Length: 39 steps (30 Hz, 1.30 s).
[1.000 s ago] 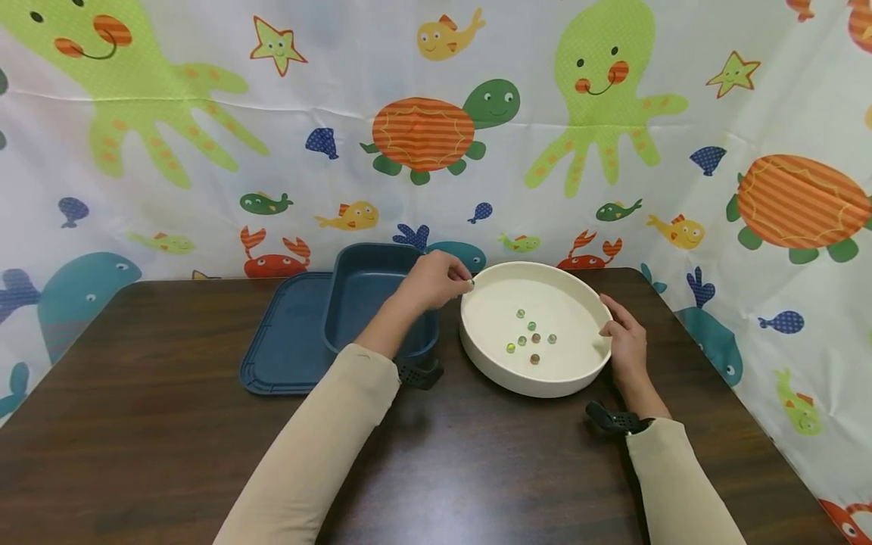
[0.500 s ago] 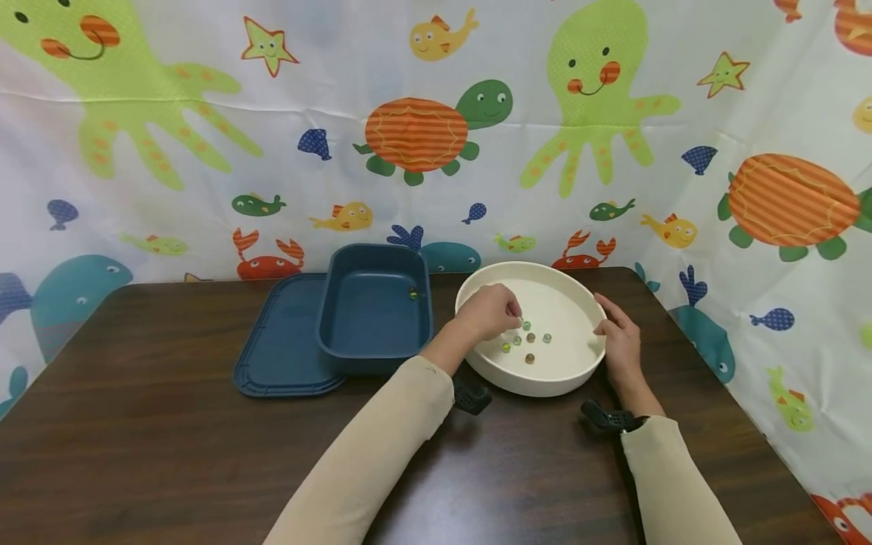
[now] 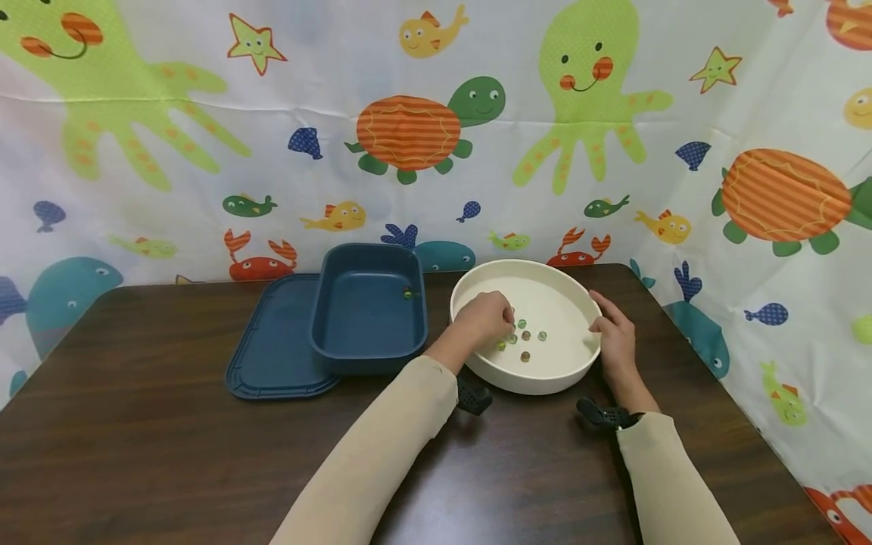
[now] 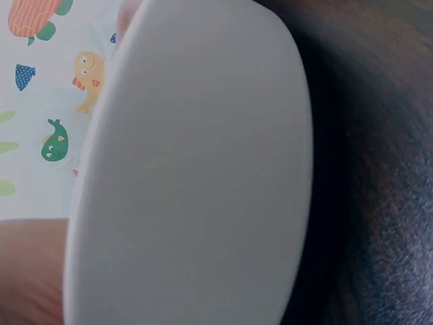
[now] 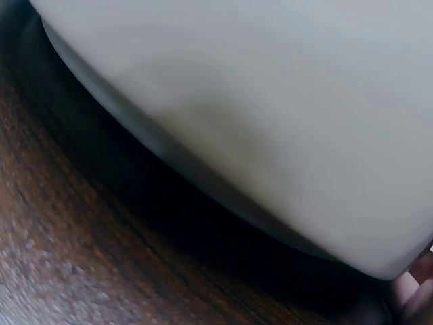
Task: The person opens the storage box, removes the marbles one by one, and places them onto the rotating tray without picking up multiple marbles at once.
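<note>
The left hand (image 3: 482, 319) reaches over the near left rim of a round cream dish (image 3: 559, 363), its curled fingers down among the marbles. Its fingertips are partly hidden, so whether they pinch a marble is unclear. Several glass marbles, among them a brown marble (image 3: 525, 356) and a yellow-green marble (image 3: 501, 346), lie on the dish floor. On the right side, the right hand (image 3: 615, 337) grips the dish's rim, thumb over the edge. The dish's outer wall fills much of the left wrist view (image 4: 196, 162) and right wrist view (image 5: 304, 101).
Left of the dish stands a deep blue rectangular container (image 3: 368, 365) with a dark, multicoloured marble (image 3: 407, 293) inside. It overlaps a flat blue lid (image 3: 272, 356) on the dark wooden table (image 3: 170, 454). A patterned sea-animal curtain (image 3: 409, 68) hangs behind.
The left hand has moved right, from above the blue container's right edge into the dish. A marble has come into sight in the container. The right hand keeps its hold on the rim.
</note>
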Motion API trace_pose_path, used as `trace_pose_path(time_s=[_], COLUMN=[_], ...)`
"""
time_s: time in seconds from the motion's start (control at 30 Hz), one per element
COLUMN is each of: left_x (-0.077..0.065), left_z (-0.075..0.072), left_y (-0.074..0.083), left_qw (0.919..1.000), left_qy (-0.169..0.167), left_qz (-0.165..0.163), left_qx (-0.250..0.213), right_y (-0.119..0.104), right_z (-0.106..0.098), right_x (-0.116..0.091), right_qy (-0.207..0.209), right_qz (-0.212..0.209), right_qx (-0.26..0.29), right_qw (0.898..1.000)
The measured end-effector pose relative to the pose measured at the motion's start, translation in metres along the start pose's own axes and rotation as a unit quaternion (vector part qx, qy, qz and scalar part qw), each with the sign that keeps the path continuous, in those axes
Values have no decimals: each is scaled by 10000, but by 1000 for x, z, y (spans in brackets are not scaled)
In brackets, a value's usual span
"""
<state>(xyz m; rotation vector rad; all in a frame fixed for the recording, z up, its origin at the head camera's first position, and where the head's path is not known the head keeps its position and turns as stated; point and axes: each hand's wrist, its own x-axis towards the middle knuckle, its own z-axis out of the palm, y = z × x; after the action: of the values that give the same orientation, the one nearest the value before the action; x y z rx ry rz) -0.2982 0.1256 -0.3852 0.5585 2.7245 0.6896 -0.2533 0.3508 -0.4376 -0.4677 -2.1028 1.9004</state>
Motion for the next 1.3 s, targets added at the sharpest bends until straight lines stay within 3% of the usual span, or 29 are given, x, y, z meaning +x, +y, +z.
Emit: trace_pose_path(time_s=[0.17, 0.37, 0.6, 0.77, 0.97, 1.3], left_x=[-5, -16, -25, -28, -31, -27], left_z=[-9, -40, -77, -87, -88, -83], left_y=[1, -7, -48, -84, -108, -123], left_qw=[10000, 9988, 9929, 9857, 9826, 9850], left_qy=[-9, 464, 1094, 1315, 1198, 600], left_qz=[15, 154, -263, -761, -1145, -1529], left_qx=[-5, -98, -394, -724, -837, -521], right_y=[-1, -4, -6, -5, -4, -3], right_z=[1, 1, 1, 2, 2, 1], right_x=[-2, -4, -3, -3, -2, 0], right_qy=[-7, 28, 1, 9, 23, 6], right_qz=[54, 67, 36, 57, 73, 21], right_qx=[-57, -48, -83, -106, -92, -34], right_qw=[10000, 10000, 10000, 9999, 9999, 10000])
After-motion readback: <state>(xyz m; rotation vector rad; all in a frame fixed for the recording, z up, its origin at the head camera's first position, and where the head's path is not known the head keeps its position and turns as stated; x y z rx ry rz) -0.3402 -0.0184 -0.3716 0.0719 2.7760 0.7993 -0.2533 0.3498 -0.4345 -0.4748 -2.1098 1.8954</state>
